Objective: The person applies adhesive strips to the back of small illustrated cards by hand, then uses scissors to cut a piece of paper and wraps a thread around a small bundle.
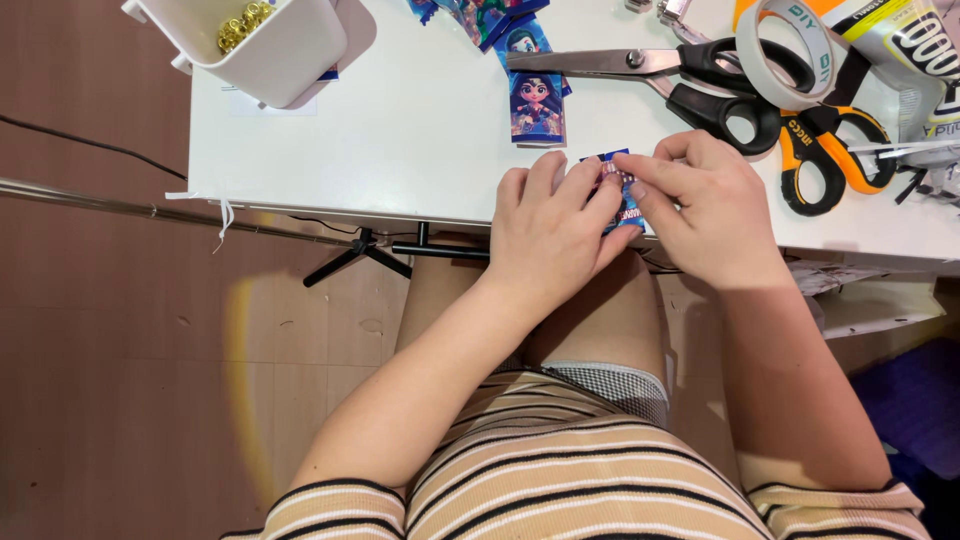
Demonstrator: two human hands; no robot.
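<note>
Both of my hands meet at the near edge of a white table (400, 150). Between them lies a small blue printed card (618, 190), mostly hidden under my fingers. My left hand (555, 235) presses on its left side with the fingertips. My right hand (700, 205) pinches its right side with thumb and forefinger. A second small card with a cartoon figure (537, 105) lies flat just beyond the hands.
Black-handled scissors (680, 75) and orange-handled scissors (830, 150) lie at the back right, with a roll of white tape (775, 55) on them. A white bin holding gold-coloured pieces (265, 40) stands back left. More printed cards (490, 18) lie at the far edge. A tripod foot (360, 255) is under the table.
</note>
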